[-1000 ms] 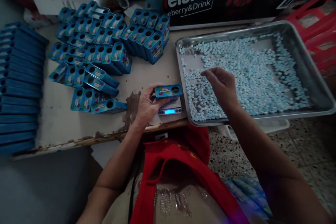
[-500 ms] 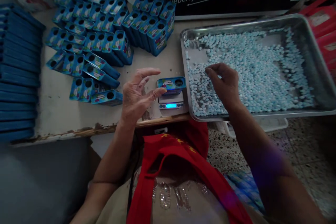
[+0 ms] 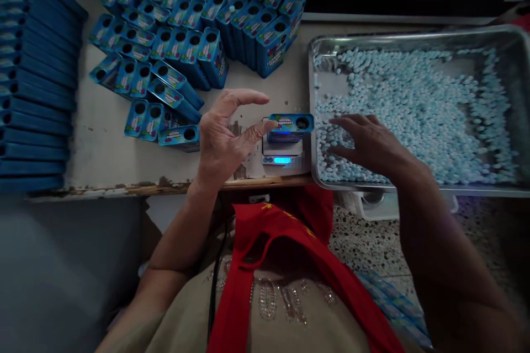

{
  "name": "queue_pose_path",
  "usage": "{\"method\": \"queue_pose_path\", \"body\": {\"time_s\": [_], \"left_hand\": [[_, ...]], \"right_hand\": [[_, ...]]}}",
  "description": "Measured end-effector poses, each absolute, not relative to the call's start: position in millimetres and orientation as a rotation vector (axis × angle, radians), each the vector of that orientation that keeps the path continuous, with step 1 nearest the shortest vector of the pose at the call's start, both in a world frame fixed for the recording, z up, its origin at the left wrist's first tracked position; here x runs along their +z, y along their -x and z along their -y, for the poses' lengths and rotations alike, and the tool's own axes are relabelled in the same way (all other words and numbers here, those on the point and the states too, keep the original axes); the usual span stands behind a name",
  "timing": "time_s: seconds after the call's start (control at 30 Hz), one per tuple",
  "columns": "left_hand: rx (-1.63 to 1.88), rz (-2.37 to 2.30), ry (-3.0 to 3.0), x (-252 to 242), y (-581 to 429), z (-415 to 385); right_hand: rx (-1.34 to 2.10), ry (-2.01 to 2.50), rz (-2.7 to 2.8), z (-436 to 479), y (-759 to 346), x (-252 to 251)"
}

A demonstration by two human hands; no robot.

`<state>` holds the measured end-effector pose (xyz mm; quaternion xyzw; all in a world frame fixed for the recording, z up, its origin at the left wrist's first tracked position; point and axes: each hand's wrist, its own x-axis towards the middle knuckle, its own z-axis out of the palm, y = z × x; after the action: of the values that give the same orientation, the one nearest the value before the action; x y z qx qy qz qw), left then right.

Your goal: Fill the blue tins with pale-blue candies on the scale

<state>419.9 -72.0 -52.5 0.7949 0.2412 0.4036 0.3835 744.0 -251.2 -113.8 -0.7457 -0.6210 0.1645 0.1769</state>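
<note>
At three o'clock, your tray [image 3: 332, 81] holds candies [image 3: 418, 116] beneath your loosely spread right hand [image 3: 375, 146]; your released left hand [image 3: 221, 138] is at nine o'clock from the dark-mouthed tin [image 3: 286, 122].

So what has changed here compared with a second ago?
The left hand has let go of the blue box and drawn back leftward, fingers apart; whether its thumb touches the box is unclear. The right hand has opened from a pinch and shifted left over the candies. The box stays on the scale, beside the tray.
</note>
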Motion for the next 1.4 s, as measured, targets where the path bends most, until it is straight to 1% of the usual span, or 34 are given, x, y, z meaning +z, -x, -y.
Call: {"method": "queue_pose_path", "body": {"time_s": [0.07, 0.2, 0.33, 0.47, 0.57, 0.7, 0.8, 0.97, 1.07, 1.23, 1.4], "left_hand": [[1.053, -0.586, -2.03, -54, -420, 70], [1.044, -0.545, -2.06, -55, -422, 72], [0.943, -0.592, -2.162, -49, -422, 74], [0.835, -0.632, -2.251, -48, -423, 73], [0.809, -0.652, -2.29, -65, -428, 69], [0.778, -0.635, -2.224, -105, -442, 65], [0.755, -0.586, -2.143, -118, -458, 67], [1.039, -0.365, -2.441, -92, -482, 77], [1.002, -0.333, -2.592, -86, -492, 73], [0.864, -0.491, -2.621, -105, -495, 60], [0.864, -0.528, -2.548, -109, -490, 59]], "right_hand": [[0.493, 2.14, 1.825, 257, -743, -113], [0.425, 2.224, 1.856, 253, -734, -116], [0.461, 2.32, 1.726, 241, -732, -120], [0.442, 2.293, 1.553, 240, -739, -119], [0.439, 2.262, 1.499, 242, -741, -115], [0.402, 2.146, 1.327, 238, -729, -107], [0.603, 1.904, 0.969, 228, -707, -103], [1.045, 1.369, 0.426, 215, -676, -93], [1.197, 1.201, 0.278, 213, -669, -86], [1.271, 1.081, 0.194, 212, -666, -83], [1.258, 1.159, 0.287, 211, -672, -87]]}}
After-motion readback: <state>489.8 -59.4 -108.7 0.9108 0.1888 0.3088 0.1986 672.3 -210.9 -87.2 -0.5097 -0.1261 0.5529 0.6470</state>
